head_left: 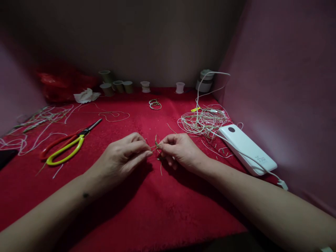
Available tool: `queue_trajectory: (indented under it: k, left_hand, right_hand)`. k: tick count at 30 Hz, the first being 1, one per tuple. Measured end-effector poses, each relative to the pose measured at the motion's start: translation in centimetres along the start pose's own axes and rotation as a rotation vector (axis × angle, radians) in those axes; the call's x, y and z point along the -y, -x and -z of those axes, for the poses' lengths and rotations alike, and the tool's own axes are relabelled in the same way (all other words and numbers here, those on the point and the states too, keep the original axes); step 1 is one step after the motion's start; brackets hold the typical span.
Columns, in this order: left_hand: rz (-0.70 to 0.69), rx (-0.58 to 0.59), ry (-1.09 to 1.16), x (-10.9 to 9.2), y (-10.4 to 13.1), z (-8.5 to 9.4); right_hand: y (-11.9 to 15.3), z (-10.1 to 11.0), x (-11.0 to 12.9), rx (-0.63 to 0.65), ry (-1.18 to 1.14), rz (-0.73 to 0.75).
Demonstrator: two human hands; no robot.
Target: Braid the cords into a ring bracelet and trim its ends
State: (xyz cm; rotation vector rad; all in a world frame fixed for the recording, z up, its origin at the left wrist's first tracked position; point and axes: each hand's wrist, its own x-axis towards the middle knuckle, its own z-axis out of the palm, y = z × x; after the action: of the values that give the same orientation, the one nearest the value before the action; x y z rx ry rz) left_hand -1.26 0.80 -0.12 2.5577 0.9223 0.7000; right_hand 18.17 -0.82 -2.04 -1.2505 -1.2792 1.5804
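Observation:
Between my two hands is a small knotted cord loop (156, 144), olive green, with thin loose ends; one end hangs down below it. My right hand (181, 148) pinches the loop's knotted part between thumb and index finger, the other fingers curled beneath. Just to its left, my left hand (128, 154) is closed in a pinch on a thin cord end (153, 148) that runs across to the knot. The fingertips of the two hands are a short gap apart. Part of the cord is hidden behind my right fingers.
Red-and-yellow-handled scissors (70, 143) lie at left near tangled cords (42, 119). Two finished-looking cord rings (155, 104) lie farther back. At right are a cord heap (202, 120) and a white power bank (246, 148) with its cable. Spools (127, 87) line the back.

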Motion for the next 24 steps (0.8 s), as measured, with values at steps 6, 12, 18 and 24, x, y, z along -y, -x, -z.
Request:
queue_trajectory:
  k: [6,12,18,24]
  left_hand:
    - [0.167,0.069,0.134,-0.3,-0.2,-0.7]
    - [0.33,0.114,0.294,-0.4,-0.1,-1.0]
    - [0.535,0.177,0.42,-0.8,-0.2,-1.1]
    - [0.609,0.231,0.495,-0.8,-0.2,-0.8]
  right_hand:
    - [0.2,-0.5,0.1,0.005,0.063,0.002]
    - [0.4,-0.9,-0.3,0.051,0.061,0.011]
    - [0.4,-1.1,-0.4,0.06,0.052,0.021]
    - [0.5,-1.2,-0.4,0.074,0.073,0.012]
